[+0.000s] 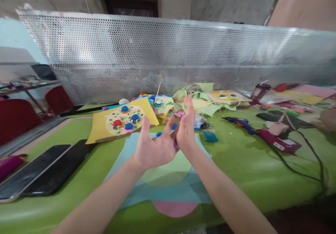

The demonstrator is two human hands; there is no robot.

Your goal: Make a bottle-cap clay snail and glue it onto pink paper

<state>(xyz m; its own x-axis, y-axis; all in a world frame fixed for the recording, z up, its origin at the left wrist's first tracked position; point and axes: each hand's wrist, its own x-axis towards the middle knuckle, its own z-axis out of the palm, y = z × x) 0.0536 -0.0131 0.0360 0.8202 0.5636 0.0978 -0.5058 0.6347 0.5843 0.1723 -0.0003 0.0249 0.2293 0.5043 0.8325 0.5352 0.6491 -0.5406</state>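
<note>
My left hand [154,148] is held palm up above the table with its fingers spread. My right hand [186,125] stands on edge with straight fingers, pressed flat against the left palm. A small purple lump [175,143] shows between the two palms. Below the hands lies a light blue paper sheet [123,153] with a pale green paper circle [170,171] on it and a pink circle [174,207] at the near edge. A small blue ball [159,134] lies just beyond my left fingers.
A yellow sheet [99,129] bearing a disc dotted with coloured blobs lies behind left. Two dark phones [39,172] rest at the left. A blue glue gun [240,123], a pink device [279,143] with cables and paper scraps lie right. A perforated metal screen [168,52] closes the back.
</note>
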